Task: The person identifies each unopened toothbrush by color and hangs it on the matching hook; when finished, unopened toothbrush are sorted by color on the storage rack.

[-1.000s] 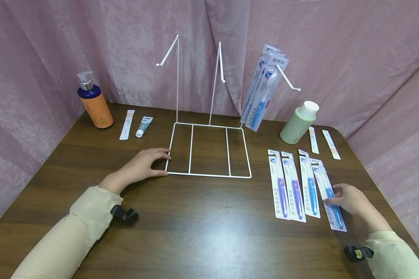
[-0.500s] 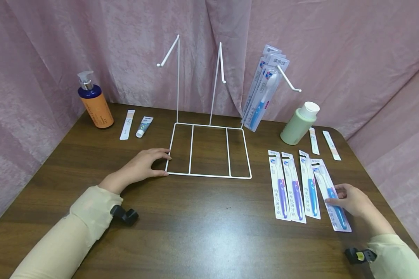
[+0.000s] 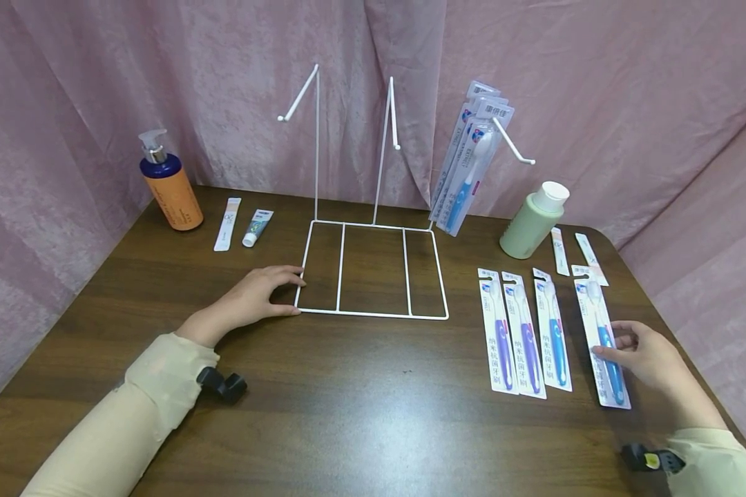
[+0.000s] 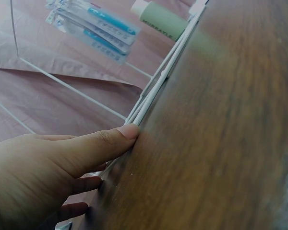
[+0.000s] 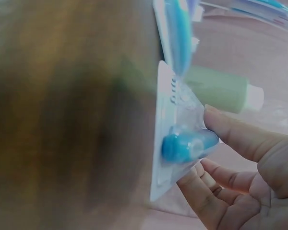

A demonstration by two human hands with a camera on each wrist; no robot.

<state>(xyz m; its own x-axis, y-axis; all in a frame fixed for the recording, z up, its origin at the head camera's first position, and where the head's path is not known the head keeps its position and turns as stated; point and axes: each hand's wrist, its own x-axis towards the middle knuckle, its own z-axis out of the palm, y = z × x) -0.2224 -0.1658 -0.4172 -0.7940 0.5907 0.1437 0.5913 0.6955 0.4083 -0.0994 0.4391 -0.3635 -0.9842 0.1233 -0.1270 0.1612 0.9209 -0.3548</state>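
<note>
The rack (image 3: 373, 314) is seemingly steadied by the spread left hand (image 3: 256, 297), a packaged toothbrush (image 3: 601, 334) pinched in the right hand (image 3: 649, 355)

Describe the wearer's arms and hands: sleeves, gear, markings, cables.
Left hand and right hand: both bare, no gloves. Left sleeve and right sleeve: pale cream, long. Each wrist carries a small black device: left unit, right unit; the right one shows a yellow patch. No cables visible.
</note>
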